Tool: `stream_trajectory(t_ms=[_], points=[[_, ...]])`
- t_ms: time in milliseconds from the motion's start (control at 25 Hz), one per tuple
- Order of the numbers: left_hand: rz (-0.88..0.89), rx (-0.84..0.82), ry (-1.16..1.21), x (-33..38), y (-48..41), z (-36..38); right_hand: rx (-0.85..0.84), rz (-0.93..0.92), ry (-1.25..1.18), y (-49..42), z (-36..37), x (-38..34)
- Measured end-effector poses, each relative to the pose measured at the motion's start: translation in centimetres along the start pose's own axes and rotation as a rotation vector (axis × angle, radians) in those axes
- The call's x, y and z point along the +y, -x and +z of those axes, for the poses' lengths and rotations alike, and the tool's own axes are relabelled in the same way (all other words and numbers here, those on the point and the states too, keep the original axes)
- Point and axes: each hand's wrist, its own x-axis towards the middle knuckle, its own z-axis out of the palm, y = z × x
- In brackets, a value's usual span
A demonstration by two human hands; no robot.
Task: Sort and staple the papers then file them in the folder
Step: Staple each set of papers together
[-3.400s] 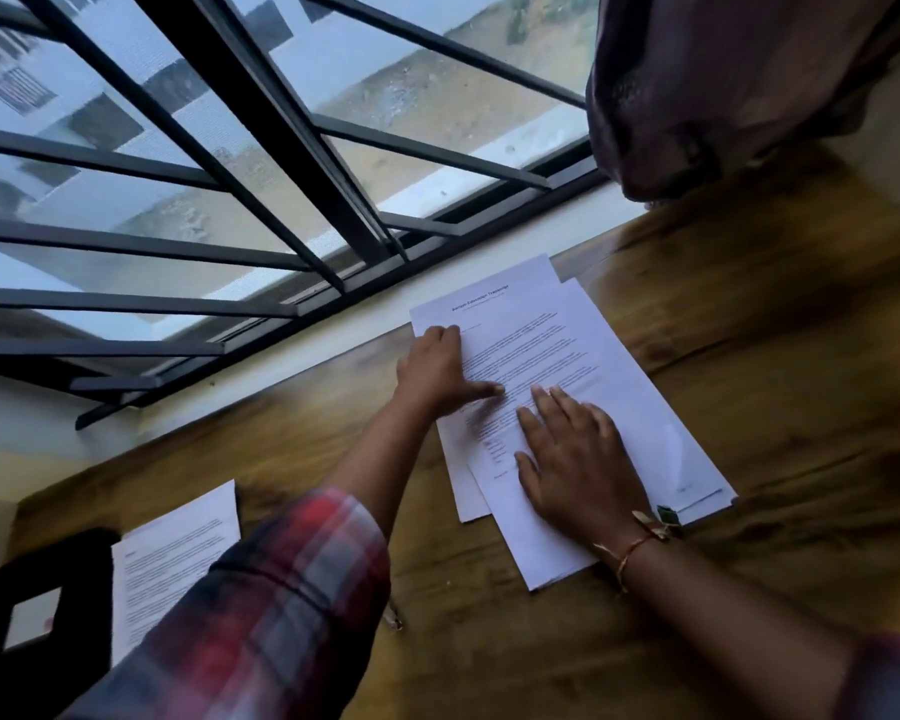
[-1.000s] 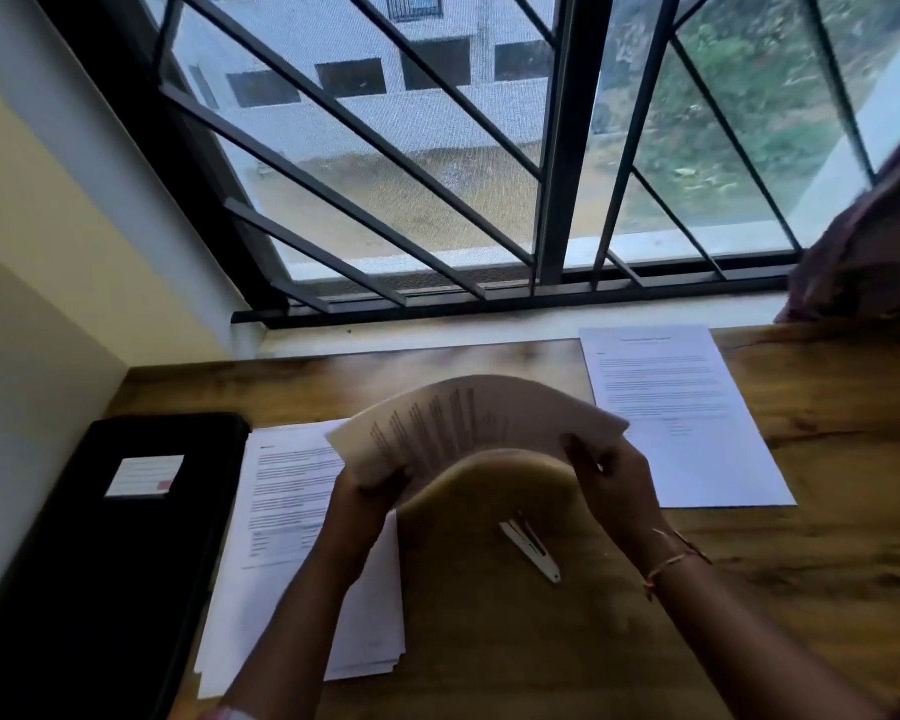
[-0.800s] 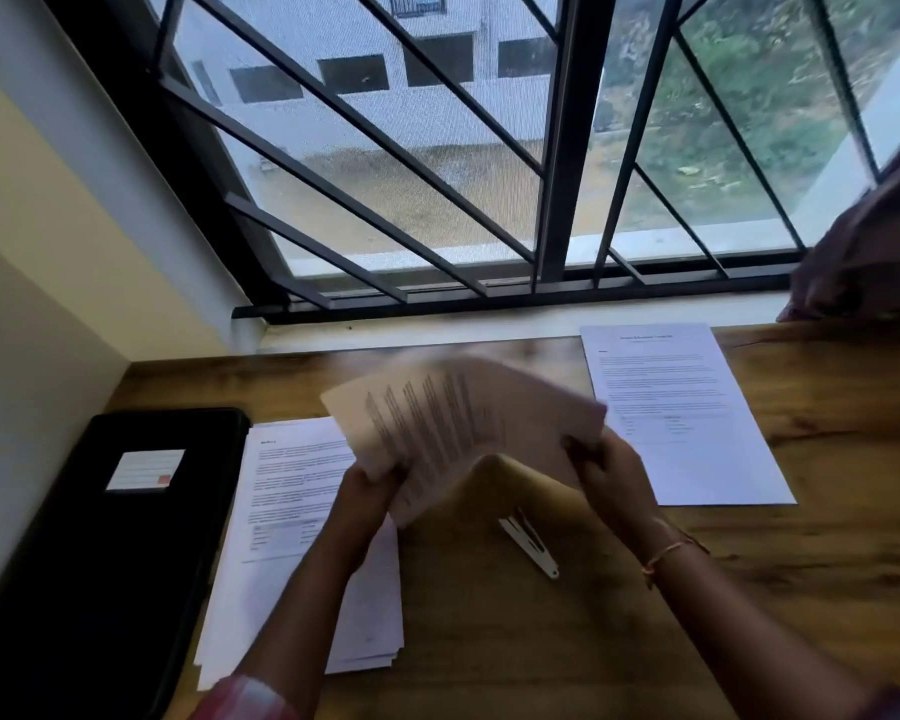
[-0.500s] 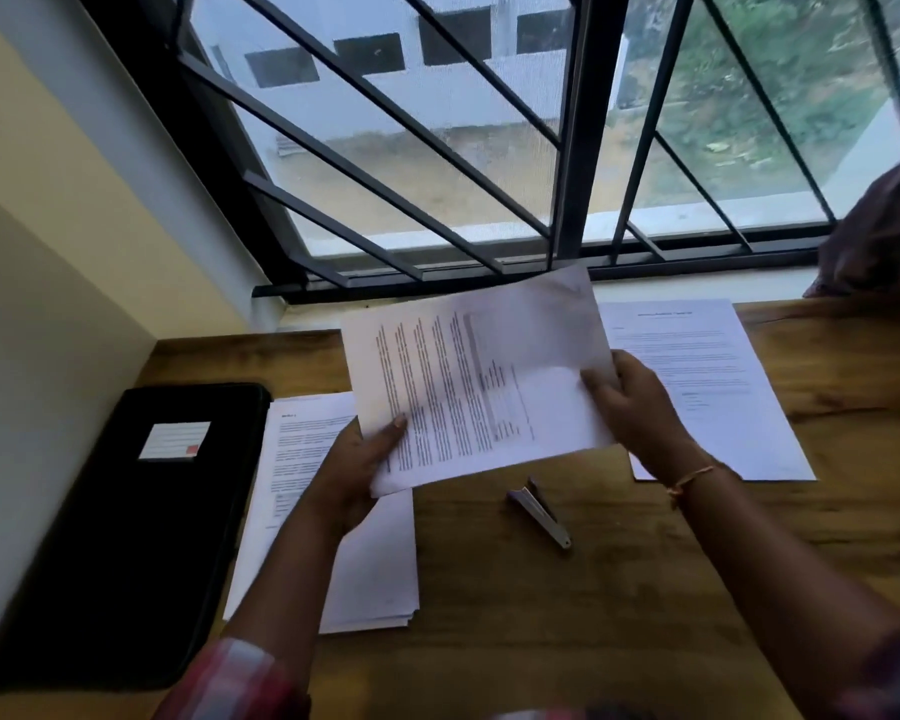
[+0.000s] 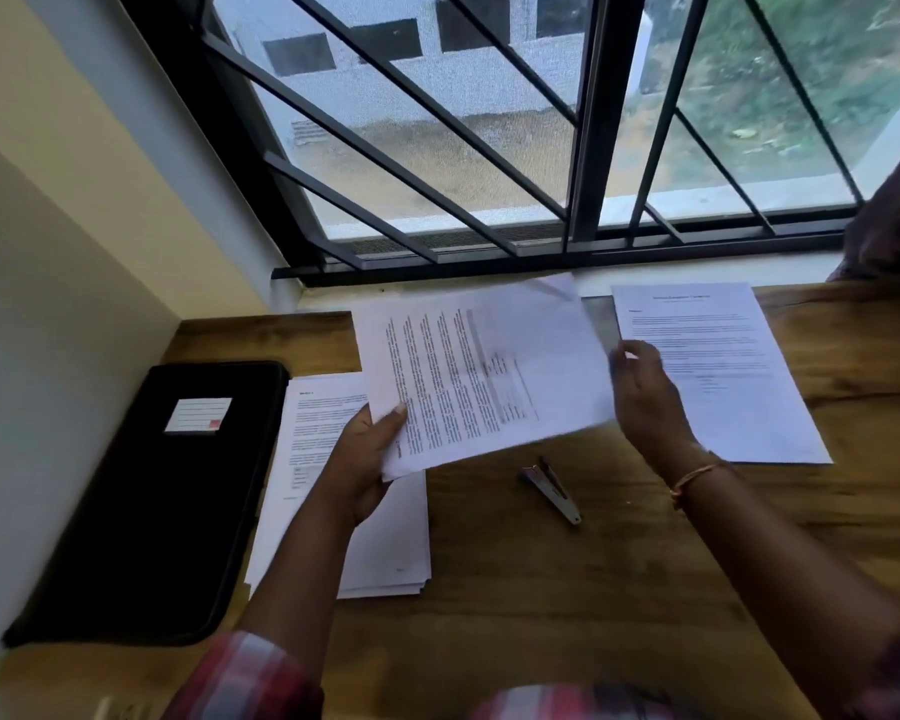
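held sheets blurred, print unreadable, left stack partly hidden behind them, folder label illegible

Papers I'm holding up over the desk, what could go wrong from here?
1. The left hand pinches the held papers by one corner, and the right hand sits at their far edge with an unclear grip, so sheets could sag or slide apart.
2. The left pile and the right papers lie apart; dropping these on the wrong one would likely undo the sorting.
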Motion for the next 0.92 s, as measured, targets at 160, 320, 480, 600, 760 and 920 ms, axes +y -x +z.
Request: stream_trajectory(t_ms=[160,320,480,600,760,920], points=[[0.040,0.096,0.033,-1.7,-0.6,1.0,0.071,0.025,0.145,5.6,1.9,1.7],[-0.033,0.238,-0.009,-4.5,-1.1,3.2,-0.270,-0.117,0.702,9.6,5.4,4.2],[-0.075,0.216,-0.046,-5.9,-1.1,4.3,-0.258,-0.201,0.728,9.6,6.4,4.5],[-0.131,0.187,-0.067,-5.9,-0.6,4.2,-0.304,-0.094,0.564,9.3,5.3,4.3],[-0.232,0.204,0.058,-5.6,0.1,3.3,-0.527,0.381,-0.047,10.1,3.5,3.6],[-0.310,0.188,-0.004,-5.5,1.1,3.0,-0.675,0.680,-0.494,11.8,3.2,2.9]])
